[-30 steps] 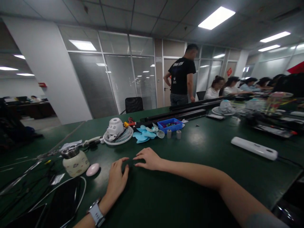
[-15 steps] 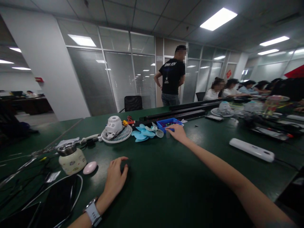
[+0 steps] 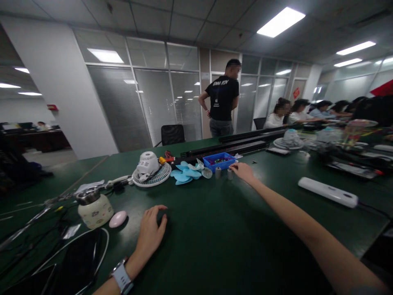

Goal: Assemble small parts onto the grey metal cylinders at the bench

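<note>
My left hand [image 3: 150, 233], with a watch [image 3: 122, 277] on its wrist, lies on the green table [image 3: 215, 246]. Its fingers curl over a small dark object [image 3: 161, 217] that I cannot make out. My right arm stretches far across the table. My right hand [image 3: 245, 171] has its fingertips drawn together on the right one of two small grey cylinders [image 3: 229, 173]; the other cylinder [image 3: 217, 172] stands just left of it. Behind them sit a blue tray [image 3: 219, 161] of small parts, light blue fan blades [image 3: 184, 176] and a white fan grille with motor [image 3: 150, 170].
A cream jar with a metal lid [image 3: 94, 209], a pink oval piece [image 3: 118, 219] and dark flat devices with a white cable [image 3: 80, 262] lie at the left. A white power strip [image 3: 328, 191] lies right. Black rails [image 3: 233, 145] cross the back. One person stands [image 3: 221, 102]; others sit [image 3: 291, 112].
My right hand left its place beside the left hand, reached out to the blue tray, then shifted slightly right to the right cylinder. The left hand stayed put. The standing person stepped left.
</note>
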The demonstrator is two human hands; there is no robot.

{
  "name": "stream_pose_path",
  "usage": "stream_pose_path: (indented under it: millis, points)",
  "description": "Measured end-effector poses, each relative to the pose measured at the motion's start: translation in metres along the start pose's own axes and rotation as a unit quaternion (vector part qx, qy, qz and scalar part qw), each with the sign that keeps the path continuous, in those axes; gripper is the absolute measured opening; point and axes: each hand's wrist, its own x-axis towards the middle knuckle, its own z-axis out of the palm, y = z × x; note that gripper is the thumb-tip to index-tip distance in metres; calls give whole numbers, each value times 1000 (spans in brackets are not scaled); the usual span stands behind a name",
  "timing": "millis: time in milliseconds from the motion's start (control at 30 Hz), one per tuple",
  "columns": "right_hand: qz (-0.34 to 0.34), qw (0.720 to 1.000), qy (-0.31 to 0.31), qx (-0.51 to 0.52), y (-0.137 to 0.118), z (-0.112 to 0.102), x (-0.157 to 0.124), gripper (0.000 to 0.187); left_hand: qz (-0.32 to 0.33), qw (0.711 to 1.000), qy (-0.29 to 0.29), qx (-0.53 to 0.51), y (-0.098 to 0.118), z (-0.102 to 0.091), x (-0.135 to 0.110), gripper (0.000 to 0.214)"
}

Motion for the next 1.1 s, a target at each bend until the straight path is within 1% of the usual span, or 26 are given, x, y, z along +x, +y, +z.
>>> stream_pose_path:
  millis: [133,233,300,400,467,533,633,767,833,900,933,1033,1100]
  points:
    - [1,1000,-7,-8,0,-1,-1,28,-1,1000,-2,-1,0,0,0,24]
    - [-11,1000,1,-16,-3,-2,-3,29,-1,1000,-2,-3,0,0,0,24]
    - [-32,999,24,-24,-8,-1,-5,33,-3,1000,-3,-3,0,0,0,24]
    - [-83,994,54,-45,-21,6,-6,44,-8,1000,-6,-4,0,0,0,25]
    - [-114,991,45,-57,-32,14,-4,50,-10,1000,-10,-4,-1,0,0,25]
    - [-126,990,29,-58,-43,22,0,53,-8,1000,-12,-4,-1,0,0,25]
    - [-123,991,23,-37,-53,30,7,49,2,1000,-8,-5,-1,1,0,24]
    - [-111,993,32,-19,-61,29,5,43,6,1000,-4,-4,0,1,-1,24]
    - [-123,992,38,10,-70,25,-5,45,4,1000,-3,-6,0,1,0,25]
    - [-156,984,38,80,-85,19,-23,48,5,1000,-2,-12,0,1,0,25]
    - [-178,975,30,126,-96,15,-34,51,7,1000,-1,-15,1,1,0,26]
    - [-251,935,-27,251,-133,0,-72,59,21,999,7,-25,7,-1,0,28]
    - [-295,904,-72,300,-156,-9,-95,62,38,999,12,-31,13,-3,0,29]
